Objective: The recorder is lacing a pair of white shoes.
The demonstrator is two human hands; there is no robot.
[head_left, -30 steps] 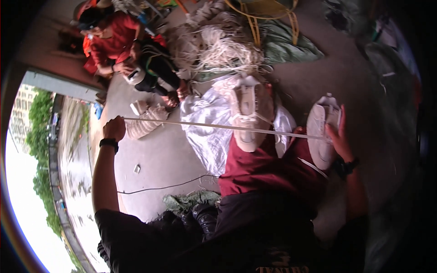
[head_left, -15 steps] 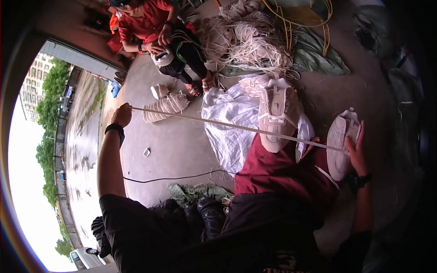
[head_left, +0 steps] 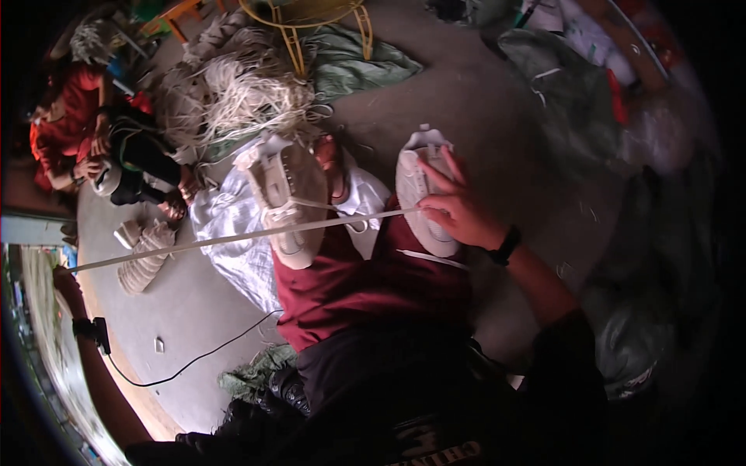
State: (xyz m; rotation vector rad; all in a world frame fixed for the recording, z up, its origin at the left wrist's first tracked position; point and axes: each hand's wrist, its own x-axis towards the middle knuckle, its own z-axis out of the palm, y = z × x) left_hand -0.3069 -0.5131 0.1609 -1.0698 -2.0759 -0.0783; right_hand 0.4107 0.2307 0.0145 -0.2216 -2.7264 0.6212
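Observation:
A long flat white shoelace (head_left: 233,237) stretches taut across the view. My left hand (head_left: 65,278), at the far left edge, is closed on its end. The other end runs to a pale sneaker (head_left: 423,186) over my right knee. My right hand (head_left: 466,213) grips that sneaker from the right side, fingers over its upper, the lower ones touching the lace where it leaves the shoe. A second pale sneaker (head_left: 287,190) rests over my left knee, its toe toward me, with a lace across its front. A short loose lace end (head_left: 431,257) lies by the right sneaker's toe.
A white sheet (head_left: 225,210) lies beneath the left sneaker. A big heap of laces (head_left: 241,85) and a yellow metal stand (head_left: 292,46) are behind. Another person (head_left: 81,132) sits at the left, beside a lace bundle (head_left: 146,260). A black cable (head_left: 186,363) runs from my left wrist.
My view has swung right, so the scene sits further left. My left arm has stretched out farther with the lace. My right hand has moved from the sneaker's side to over its upper.

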